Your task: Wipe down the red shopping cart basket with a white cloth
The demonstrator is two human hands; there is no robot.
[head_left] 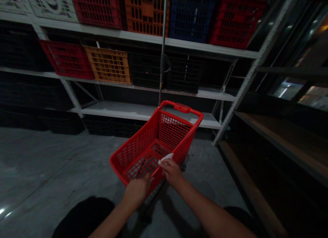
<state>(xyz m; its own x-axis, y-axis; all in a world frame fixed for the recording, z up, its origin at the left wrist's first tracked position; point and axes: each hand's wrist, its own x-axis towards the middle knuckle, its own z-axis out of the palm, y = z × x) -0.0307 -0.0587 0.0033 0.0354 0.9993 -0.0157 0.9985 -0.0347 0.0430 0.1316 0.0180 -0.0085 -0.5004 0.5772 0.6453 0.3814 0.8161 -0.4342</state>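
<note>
A red plastic shopping basket (143,147) with a mesh wall and a red handle (181,107) stands on the grey floor in front of me. My left hand (136,191) grips the basket's near rim. My right hand (172,171) rests on the rim beside it and pinches a small white piece (166,158), maybe paper or cloth. The basket looks empty inside. A thin metal pole (162,57) rises behind the basket.
Metal shelving (143,111) runs along the back, holding red (67,58), orange (109,64), blue (192,14) and black (184,74) crates. A dark wooden shelf unit (279,139) stands on the right. Grey concrete floor (46,166) spreads to the left.
</note>
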